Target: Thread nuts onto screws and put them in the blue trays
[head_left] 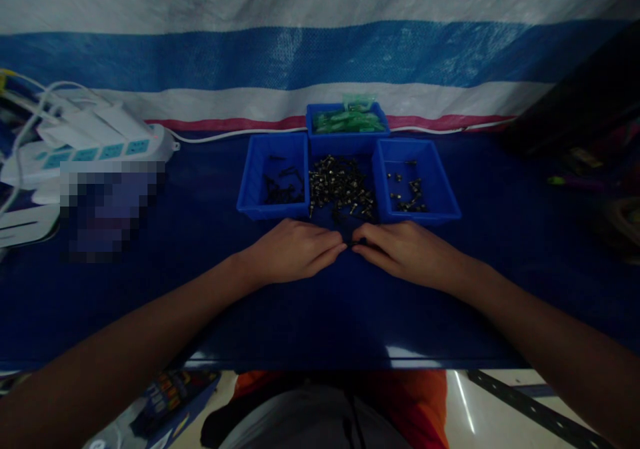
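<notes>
- While both palms rest face down on the dark blue table point(200, 236), my left hand point(293, 249) and right hand point(407, 249) meet fingertip to fingertip at the near edge of the screw pile point(340, 186).
- Something small and dark sits between the touching fingertips, likely one screw; I cannot tell which hand pinches it, or whether either truly grips.
- Left bin point(273, 179) holds a few dark pieces; right bin point(415, 182) holds a few more. Far bin point(347, 126) holds green packets.
- Judgement: sorting looks early. Most pieces lie loose in the pile between the two bins; both bins are sparsely filled.
- Hard to read: the light is dim, so the two kinds of pieces cannot be told apart. A power strip point(100, 146) sits far left, and a patch beside it is blurred out. Dark objects at the right edge stay unidentified.
</notes>
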The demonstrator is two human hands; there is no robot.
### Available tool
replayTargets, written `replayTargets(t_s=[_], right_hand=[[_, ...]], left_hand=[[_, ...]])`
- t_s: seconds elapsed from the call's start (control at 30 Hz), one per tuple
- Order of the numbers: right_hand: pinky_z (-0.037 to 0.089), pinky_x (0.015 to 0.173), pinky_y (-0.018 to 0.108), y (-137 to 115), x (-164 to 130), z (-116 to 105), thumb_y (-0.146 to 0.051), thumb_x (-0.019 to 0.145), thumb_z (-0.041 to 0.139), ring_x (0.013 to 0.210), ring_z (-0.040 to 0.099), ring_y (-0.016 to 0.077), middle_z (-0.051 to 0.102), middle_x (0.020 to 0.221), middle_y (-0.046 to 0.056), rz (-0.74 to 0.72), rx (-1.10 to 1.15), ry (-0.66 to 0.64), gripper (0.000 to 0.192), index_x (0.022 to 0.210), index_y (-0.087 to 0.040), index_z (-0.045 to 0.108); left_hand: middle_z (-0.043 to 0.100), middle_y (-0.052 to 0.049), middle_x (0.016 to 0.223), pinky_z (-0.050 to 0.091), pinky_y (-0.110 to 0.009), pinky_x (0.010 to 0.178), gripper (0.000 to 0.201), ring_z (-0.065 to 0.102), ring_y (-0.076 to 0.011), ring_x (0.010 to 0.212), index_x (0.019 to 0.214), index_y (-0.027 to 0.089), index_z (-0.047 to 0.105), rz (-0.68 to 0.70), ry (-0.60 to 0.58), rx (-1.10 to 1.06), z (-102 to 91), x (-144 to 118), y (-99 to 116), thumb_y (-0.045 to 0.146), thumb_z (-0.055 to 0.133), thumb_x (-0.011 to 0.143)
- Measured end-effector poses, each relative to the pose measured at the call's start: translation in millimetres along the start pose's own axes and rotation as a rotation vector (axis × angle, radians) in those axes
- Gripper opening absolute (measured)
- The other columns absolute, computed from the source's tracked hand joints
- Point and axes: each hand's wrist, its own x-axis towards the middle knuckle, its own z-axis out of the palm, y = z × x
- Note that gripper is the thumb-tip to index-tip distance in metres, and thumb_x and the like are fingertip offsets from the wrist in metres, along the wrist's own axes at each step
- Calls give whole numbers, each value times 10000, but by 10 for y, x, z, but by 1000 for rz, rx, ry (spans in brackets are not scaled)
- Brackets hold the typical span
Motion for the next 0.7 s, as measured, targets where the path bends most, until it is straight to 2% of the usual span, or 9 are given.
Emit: replayTargets(t_s=[0.3,0.7], right_hand=[[408,643,244,-4,10,11,-272,912,352,705,597,134,625,809,23,-17,-17,2,209,994,-173,517],[416,628,227,17,-2,3,-316,887,422,697,596,126,617,811,10,-2,21,9,194,995,-181,511]], left_hand=[[593,13,718,390,-186,575,232,562,-89,638,901,172,529,-20,43,-85,0,-5,-14,330,359,900],[601,-4,725,420,-214,620,306,574,-106,667,799,158,549,1,34,-31,21,-1,-19,305,309,919]])
